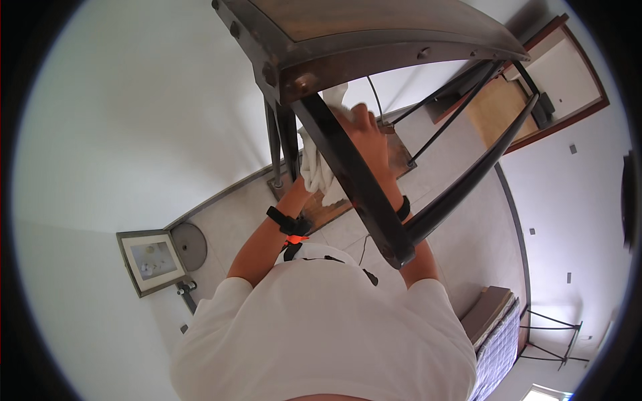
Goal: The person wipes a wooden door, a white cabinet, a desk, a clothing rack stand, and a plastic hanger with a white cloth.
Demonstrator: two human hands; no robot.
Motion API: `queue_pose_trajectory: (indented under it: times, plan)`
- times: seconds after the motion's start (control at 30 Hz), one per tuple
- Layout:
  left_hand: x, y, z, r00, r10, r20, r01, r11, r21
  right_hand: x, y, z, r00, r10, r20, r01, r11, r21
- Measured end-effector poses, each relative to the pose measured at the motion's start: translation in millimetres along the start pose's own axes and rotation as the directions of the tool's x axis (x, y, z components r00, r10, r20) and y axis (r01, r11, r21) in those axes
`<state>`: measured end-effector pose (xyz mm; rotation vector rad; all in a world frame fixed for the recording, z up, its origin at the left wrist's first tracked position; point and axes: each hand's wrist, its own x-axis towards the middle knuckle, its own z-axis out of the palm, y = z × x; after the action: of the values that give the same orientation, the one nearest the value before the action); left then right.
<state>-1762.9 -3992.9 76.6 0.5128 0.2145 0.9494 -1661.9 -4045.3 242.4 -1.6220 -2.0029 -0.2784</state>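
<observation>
A table with a riveted dark metal rim [351, 67] and a wood top [361, 17] stands close before me. Both my arms reach in behind its slanting metal bar [346, 160]. My right hand [368, 138], a dark band at its wrist, has its fingers curled against a white cloth [316, 168]; its fingertips are blurred. Folds of that cloth hang over my left hand [303, 186], whose fingers are hidden by the cloth and the bar. Below both hands lies a worn wooden board [326, 213] at floor level, with thin metal rods rising from it.
A curved metal brace [474, 173] runs beside my right forearm. White wall [125, 115] is on the left, with a framed picture [153, 263] and a round grey disc [189, 246] low down. A doorway frame [556, 128] and a quilted mattress [496, 346] are to the right.
</observation>
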Motion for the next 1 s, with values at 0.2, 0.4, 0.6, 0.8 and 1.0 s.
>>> queue_pose_trajectory:
  times: [0.2, 0.4, 0.6, 0.8, 1.0]
  plan:
    - [-46.6, -12.2, -20.3, 0.993, -0.121, -0.011, 0.12, 0.991, -0.065, -42.6, 6.0, 5.5, 0.998, 0.044, 0.049, -0.053, 0.977, 0.207]
    - [-50.9, -21.4, -24.4, 0.987, -0.163, 0.009, 0.163, 0.98, -0.113, -73.1, 7.1, 14.2, 0.987, 0.155, -0.037, -0.125, 0.896, 0.426]
    - [-49.2, -22.6, -27.2, 0.986, -0.166, 0.013, 0.166, 0.979, -0.12, -78.3, 31.5, 27.6, 0.948, 0.244, 0.204, -0.318, 0.725, 0.611]
    - [-42.9, 8.8, -45.4, 0.989, -0.081, 0.124, 0.069, 0.993, 0.098, -79.3, 34.0, 17.4, 0.995, 0.096, -0.026, -0.068, 0.852, 0.52]
    - [-74.7, -5.3, 2.6, 0.942, 0.293, 0.161, -0.27, 0.385, 0.882, -101.6, 57.3, 16.3, 1.0, -0.006, -0.007, 0.009, 0.836, 0.548]
